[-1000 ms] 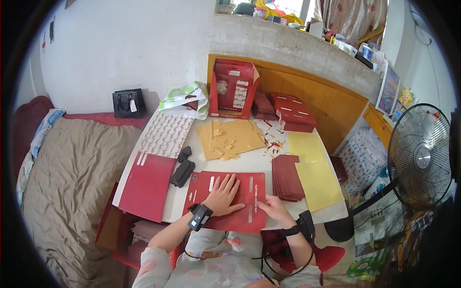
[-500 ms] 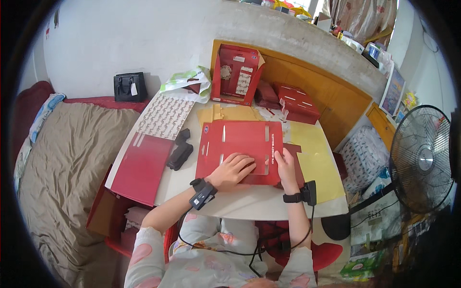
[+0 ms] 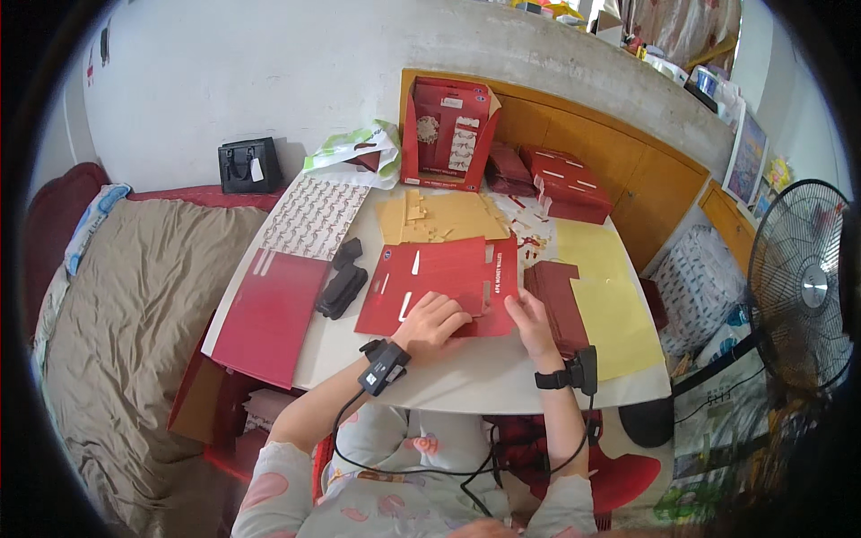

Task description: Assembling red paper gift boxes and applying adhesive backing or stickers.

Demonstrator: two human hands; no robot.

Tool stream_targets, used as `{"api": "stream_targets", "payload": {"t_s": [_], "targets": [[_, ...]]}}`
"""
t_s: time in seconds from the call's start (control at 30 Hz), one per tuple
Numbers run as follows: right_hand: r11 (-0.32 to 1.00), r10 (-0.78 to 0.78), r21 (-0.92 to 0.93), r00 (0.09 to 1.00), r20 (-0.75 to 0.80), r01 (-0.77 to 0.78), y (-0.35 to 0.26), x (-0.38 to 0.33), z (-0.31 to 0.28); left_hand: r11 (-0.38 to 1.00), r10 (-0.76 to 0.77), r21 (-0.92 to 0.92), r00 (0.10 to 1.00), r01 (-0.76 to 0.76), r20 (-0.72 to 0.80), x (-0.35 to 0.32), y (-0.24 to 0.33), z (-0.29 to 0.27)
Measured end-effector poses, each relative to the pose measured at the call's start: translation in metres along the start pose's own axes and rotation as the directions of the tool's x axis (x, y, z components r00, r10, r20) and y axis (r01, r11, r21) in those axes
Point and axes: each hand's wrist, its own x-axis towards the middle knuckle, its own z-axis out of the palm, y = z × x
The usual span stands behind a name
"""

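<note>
A flat red card with cut slots lies before me on the white table. Across its lower middle, by the near edge, rests my left hand, fingers bent together on the card; part of their grip is hidden. At the card's right edge, my right hand pinches the border between thumb and fingers. The right strip of the card is stepped from the rest along its far edge. Close beside the right hand is a stack of dark red card pieces.
Yellow sheets cover the table's right side. Left of the card are black objects, a large red board and a patterned sheet. Farther back are tan card, an open red display box and red boxes. A fan stands right.
The red card has shifted slightly nearer and tilted, and its far edge now looks stepped. My left hand's fingers have drawn together; my right hand has slid a little nearer along the edge.
</note>
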Motion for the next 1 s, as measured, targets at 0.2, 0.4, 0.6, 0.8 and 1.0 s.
{"api": "stream_targets", "payload": {"t_s": [0.2, 0.4, 0.6, 0.8, 1.0], "targets": [[0.942, -0.145, -0.266, 0.964, 0.222, 0.203, -0.007, -0.006, 0.009, 0.999, -0.028, -0.032, 0.992, 0.025, -0.119, -0.002, -0.003, 0.003], [0.919, -0.146, -0.313, 0.945, 0.293, 0.239, 0.002, -0.006, 0.012, 0.998, -0.053, -0.022, 0.985, 0.05, -0.166, -0.002, -0.001, 0.004], [0.953, -0.086, -0.263, 0.966, 0.246, 0.151, -0.008, -0.01, 0.011, 0.997, -0.042, 0.058, 0.98, 0.054, -0.197, 0.004, 0.006, -0.001], [0.935, -0.082, -0.324, 0.977, 0.196, 0.143, -0.007, -0.007, 0.008, 0.99, -0.095, 0.083, 0.967, 0.118, -0.236, 0.004, 0.007, -0.004], [0.924, -0.251, -0.279, 0.965, 0.07, 0.26, 0.003, -0.004, 0.012, 0.964, -0.121, 0.211, 0.974, 0.161, -0.191, 0.004, 0.009, -0.002]]}}
